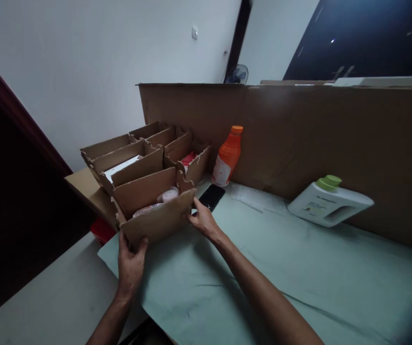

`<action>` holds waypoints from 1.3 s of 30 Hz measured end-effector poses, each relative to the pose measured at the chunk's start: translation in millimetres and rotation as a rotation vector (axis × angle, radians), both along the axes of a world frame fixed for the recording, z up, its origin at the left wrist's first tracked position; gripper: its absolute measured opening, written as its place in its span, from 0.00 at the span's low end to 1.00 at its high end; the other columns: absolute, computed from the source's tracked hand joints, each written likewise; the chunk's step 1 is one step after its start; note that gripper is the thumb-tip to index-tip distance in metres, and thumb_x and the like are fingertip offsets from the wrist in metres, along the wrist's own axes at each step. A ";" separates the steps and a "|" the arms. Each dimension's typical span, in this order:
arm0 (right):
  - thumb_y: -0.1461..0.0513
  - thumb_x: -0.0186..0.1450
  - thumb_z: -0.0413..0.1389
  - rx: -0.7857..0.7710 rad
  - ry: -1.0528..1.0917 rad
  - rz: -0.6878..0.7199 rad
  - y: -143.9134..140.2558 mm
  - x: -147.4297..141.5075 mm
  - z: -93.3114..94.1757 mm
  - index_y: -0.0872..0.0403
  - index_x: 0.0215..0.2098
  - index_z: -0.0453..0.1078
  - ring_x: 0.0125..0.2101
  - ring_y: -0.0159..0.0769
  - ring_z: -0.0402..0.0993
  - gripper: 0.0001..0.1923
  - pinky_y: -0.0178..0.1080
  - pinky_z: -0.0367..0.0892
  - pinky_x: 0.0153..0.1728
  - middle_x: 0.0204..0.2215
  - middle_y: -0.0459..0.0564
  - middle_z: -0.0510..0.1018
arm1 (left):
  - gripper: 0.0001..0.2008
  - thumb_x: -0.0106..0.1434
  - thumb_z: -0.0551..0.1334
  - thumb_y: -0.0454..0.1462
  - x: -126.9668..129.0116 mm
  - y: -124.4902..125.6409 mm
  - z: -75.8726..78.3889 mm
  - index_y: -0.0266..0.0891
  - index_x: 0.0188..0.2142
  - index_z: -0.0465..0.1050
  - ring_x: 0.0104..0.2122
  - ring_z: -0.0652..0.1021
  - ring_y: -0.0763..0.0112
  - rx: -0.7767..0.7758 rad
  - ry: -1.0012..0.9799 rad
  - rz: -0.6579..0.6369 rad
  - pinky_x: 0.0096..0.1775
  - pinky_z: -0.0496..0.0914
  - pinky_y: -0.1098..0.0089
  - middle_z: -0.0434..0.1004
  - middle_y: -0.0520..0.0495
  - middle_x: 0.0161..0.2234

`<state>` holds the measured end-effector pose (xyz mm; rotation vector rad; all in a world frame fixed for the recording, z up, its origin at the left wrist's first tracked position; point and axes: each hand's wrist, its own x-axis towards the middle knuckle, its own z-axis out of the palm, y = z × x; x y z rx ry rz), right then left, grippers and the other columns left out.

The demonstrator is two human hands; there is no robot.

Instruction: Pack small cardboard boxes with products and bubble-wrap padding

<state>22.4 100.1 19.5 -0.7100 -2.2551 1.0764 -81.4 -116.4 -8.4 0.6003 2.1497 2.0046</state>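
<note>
Two hands are on one cardboard organizer, and both are ours. Our left hand grips the near left corner of the front panel, thumb curled over the cardboard edge and fingers underneath, closed on it. Our right hand pinches the near right corner of that same panel, fingers narrow against the edge. The organizer stands at the left end of the pale green sheet that covers the table, its back reaching toward the tall cardboard wall.

We count roughly six compartments in the organizer, set in rows; the far ones are hard to tell apart. The nearest compartment holds one clear-wrapped packet, the one behind it holds one white flat thing, and a right-hand compartment shows one red item.

We see two bottles. One orange bottle with an orange cap stands upright just beside the organizer, against the cardboard wall. One white jug with a green cap lies tilted against the wall, well apart to the right. One black phone lies flat between the orange bottle and our right hand, just beside the fingertips. One red thing shows under the organizer's left edge.
</note>
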 end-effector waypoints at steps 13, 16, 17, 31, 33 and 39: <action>0.64 0.62 0.57 0.148 -0.088 -0.087 10.1 -70.2 -40.9 0.63 0.73 0.39 0.70 0.49 0.47 0.47 0.50 0.51 0.68 0.71 0.68 0.50 | 0.41 0.65 0.62 0.42 -18.3 40.3 -16.9 0.44 0.71 0.43 0.68 0.62 0.55 -0.028 0.117 -0.028 0.67 0.57 0.53 0.55 0.37 0.69; 0.63 0.61 0.60 0.202 -0.189 -0.018 5.7 -52.1 -43.1 0.60 0.70 0.51 0.69 0.48 0.52 0.43 0.49 0.54 0.67 0.69 0.65 0.57 | 0.41 0.64 0.62 0.42 -21.0 38.2 -17.7 0.44 0.71 0.43 0.68 0.60 0.54 -0.062 0.159 -0.058 0.68 0.54 0.52 0.56 0.38 0.69; 0.63 0.60 0.61 0.223 -0.224 0.001 2.3 -40.4 -44.1 0.58 0.68 0.57 0.68 0.47 0.55 0.39 0.49 0.56 0.66 0.68 0.63 0.61 | 0.41 0.64 0.62 0.42 -20.0 34.9 -19.7 0.44 0.72 0.43 0.68 0.61 0.54 -0.074 0.159 -0.073 0.68 0.55 0.52 0.57 0.39 0.69; 0.59 0.71 0.54 0.424 -0.446 -0.066 -48.4 95.3 -59.2 0.53 0.62 0.66 0.67 0.49 0.56 0.22 0.52 0.53 0.64 0.66 0.59 0.65 | 0.43 0.60 0.60 0.49 7.9 4.8 -61.2 0.28 0.68 0.52 0.64 0.65 0.38 -0.457 0.406 -0.151 0.63 0.61 0.41 0.62 0.25 0.64; 0.58 0.71 0.53 0.432 -0.443 -0.062 -48.8 93.9 -59.9 0.53 0.62 0.66 0.67 0.48 0.55 0.22 0.51 0.53 0.64 0.66 0.59 0.65 | 0.43 0.60 0.61 0.48 8.3 4.4 -56.9 0.27 0.68 0.51 0.63 0.66 0.39 -0.430 0.386 -0.123 0.62 0.61 0.42 0.63 0.25 0.63; 0.58 0.71 0.53 0.450 -0.430 -0.054 -48.0 94.4 -61.6 0.52 0.62 0.65 0.67 0.45 0.55 0.22 0.50 0.52 0.64 0.66 0.58 0.65 | 0.42 0.60 0.60 0.44 10.6 5.9 -52.8 0.24 0.68 0.50 0.62 0.68 0.42 -0.378 0.348 -0.103 0.62 0.63 0.46 0.63 0.25 0.63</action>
